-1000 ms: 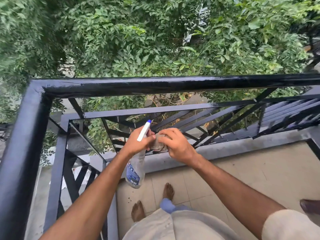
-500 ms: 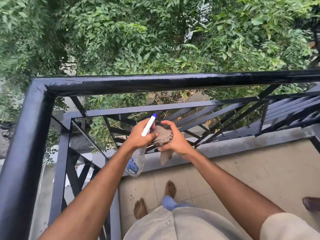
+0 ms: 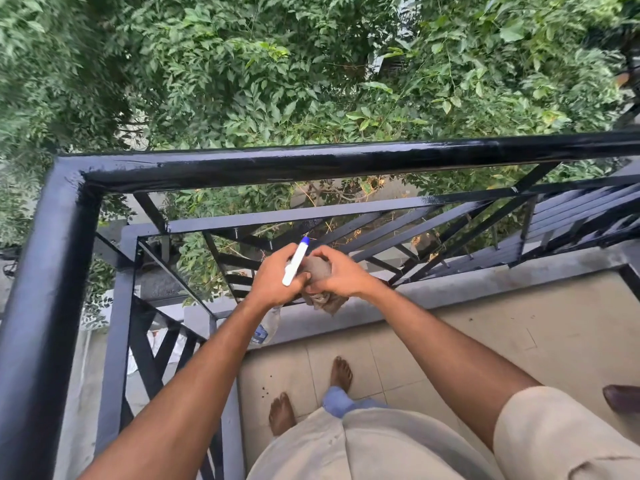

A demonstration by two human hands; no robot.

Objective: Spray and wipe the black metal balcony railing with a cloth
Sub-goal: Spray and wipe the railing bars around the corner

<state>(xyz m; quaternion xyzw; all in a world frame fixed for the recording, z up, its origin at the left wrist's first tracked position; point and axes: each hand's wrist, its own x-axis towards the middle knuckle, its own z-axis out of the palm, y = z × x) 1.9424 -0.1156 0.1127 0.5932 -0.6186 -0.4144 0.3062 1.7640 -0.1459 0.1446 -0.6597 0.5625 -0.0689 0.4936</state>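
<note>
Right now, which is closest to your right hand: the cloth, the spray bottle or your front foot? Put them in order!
1. Cloth: in the right hand.
2. Spray bottle: just left, in the left hand.
3. Front foot: below, on the floor.

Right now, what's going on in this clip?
A person stands barefoot on the tiled floor of a balcony, facing the black metal railing. The left hand grips a spray bottle, and the right hand holds a bunched brownish cloth right beside it. The hands meet in front of the lower bars, and the cloth does not appear to be on the railing.
</note>
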